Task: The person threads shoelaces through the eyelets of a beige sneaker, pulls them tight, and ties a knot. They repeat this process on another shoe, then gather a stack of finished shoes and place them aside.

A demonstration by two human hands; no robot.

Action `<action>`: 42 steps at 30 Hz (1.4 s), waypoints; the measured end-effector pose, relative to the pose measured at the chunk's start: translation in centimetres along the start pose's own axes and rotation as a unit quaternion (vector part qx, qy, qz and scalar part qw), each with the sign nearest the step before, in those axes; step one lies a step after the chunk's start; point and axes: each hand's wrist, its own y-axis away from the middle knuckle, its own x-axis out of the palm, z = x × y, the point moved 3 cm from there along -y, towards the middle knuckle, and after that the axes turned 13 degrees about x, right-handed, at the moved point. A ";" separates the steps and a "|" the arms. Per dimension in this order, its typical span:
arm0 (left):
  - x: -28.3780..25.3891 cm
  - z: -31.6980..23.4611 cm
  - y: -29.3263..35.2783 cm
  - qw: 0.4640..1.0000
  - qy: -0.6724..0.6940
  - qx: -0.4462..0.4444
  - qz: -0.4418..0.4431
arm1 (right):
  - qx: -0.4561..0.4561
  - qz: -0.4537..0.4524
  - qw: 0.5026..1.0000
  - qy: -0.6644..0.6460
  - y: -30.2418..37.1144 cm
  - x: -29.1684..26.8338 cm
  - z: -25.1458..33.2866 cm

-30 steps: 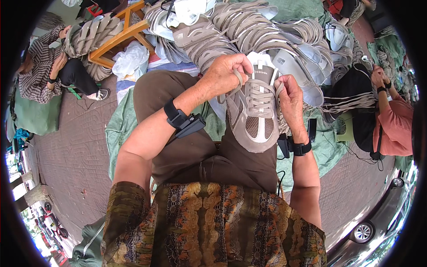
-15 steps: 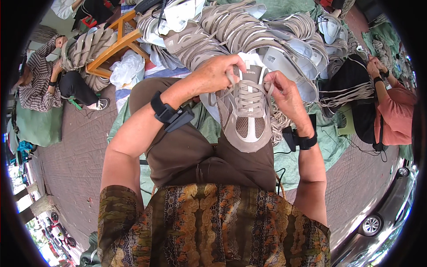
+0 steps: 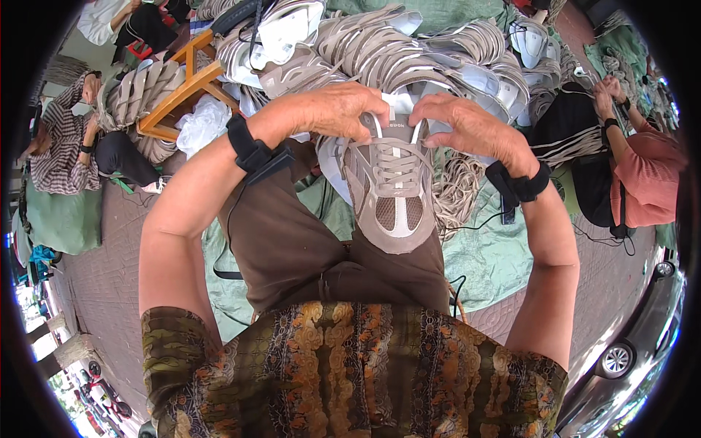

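Observation:
A taupe and white laced shoe upper [image 3: 398, 219] lies toe toward me over my thigh. Its grey lace [image 3: 398, 166] runs criss-cross up the front, over the tongue [image 3: 395, 130]. At the left side of the collar, my left hand [image 3: 339, 109] pinches the edge between thumb and fingers. On the opposite side, my right hand [image 3: 471, 125] curls round the collar edge in the same way, thumb lower than the fingers. Both hands are closed on the upper, and their fingertips partly hide the collar. Each wrist wears a black strap with a small device.
Piles of stacked uppers [image 3: 387, 47] stand just beyond my hands. Loose laces [image 3: 456, 193] hang right of the upper. A wooden stool [image 3: 175, 102] and clear plastic bag [image 3: 207, 125] are at left. Seated co-workers are on both sides; a car [image 3: 621, 350] stands at lower right.
My hands have left the lace and moved up to the two sides of the collar. Both elbows have spread outward, and the upper has shifted slightly left.

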 end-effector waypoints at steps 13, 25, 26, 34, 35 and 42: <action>0.6 -0.1 -0.5 0.996 -0.042 0.041 0.071 | -0.001 0.135 0.989 0.055 -1.9 0.8 -0.1; 3.9 2.4 -2.5 0.998 -0.044 -0.046 -0.027 | 0.152 0.185 0.966 0.095 -3.9 1.9 1.6; 4.1 2.3 -2.3 0.996 -0.053 -0.041 -0.050 | 0.151 0.169 0.970 0.082 -3.8 2.2 1.3; 9.7 -9.0 0.8 0.871 -0.268 0.341 -0.230 | 0.098 -0.036 0.990 -0.091 -2.5 3.7 0.3; 10.9 -10.4 1.6 0.875 -0.256 0.355 -0.206 | 0.021 -0.102 0.994 0.023 -2.6 3.9 1.6; 10.6 -18.9 5.5 0.912 0.135 0.372 -0.106 | -0.228 -0.006 0.970 -0.090 -1.9 4.5 19.9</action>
